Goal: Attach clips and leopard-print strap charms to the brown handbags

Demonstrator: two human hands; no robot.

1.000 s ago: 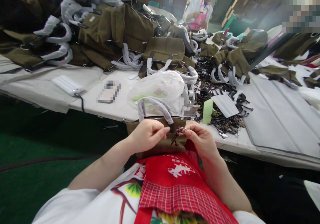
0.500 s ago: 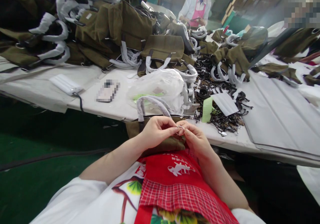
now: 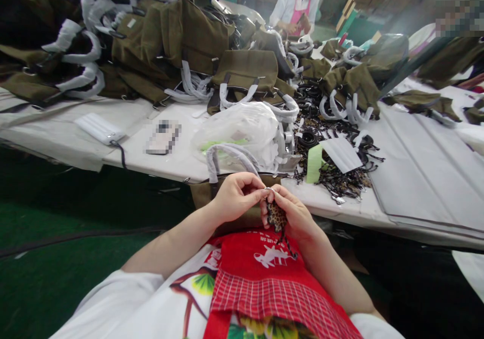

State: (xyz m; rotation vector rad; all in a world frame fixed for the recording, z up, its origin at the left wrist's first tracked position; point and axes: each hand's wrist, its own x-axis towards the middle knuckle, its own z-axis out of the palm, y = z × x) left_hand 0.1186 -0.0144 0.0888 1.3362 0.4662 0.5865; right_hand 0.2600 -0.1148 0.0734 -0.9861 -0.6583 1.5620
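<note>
A white desk (image 3: 136, 147) carries olive bags (image 3: 204, 31) heaped from ten to one o'clock. A nearer bag (image 3: 200, 195) sits at twelve, just behind the hands; a tangled pile (image 3: 342, 185) at two looks not yet worked through. Forearms slant in from eight and four; left hand (image 3: 240, 195) and right hand (image 3: 293, 210) pinch a metal ring (image 3: 269, 189), whose joining seems unfinished, the leopard-print charm (image 3: 277, 217) hanging at six.

leopard-spotted brown and black on the charm (image 3: 277, 217) at the centre of the frame, silver on its ring (image 3: 269, 189); olive on the bag (image 3: 200, 194) just behind, pale grey on its handle wrapping (image 3: 212, 165); bright red with white print on the apron (image 3: 242, 251), red-and-white check on its band (image 3: 260, 296); white on the tabletop (image 3: 166, 165); lime green on a strip (image 3: 313, 163) right of centre; deep green on the floor (image 3: 49, 198), lower left.
</note>
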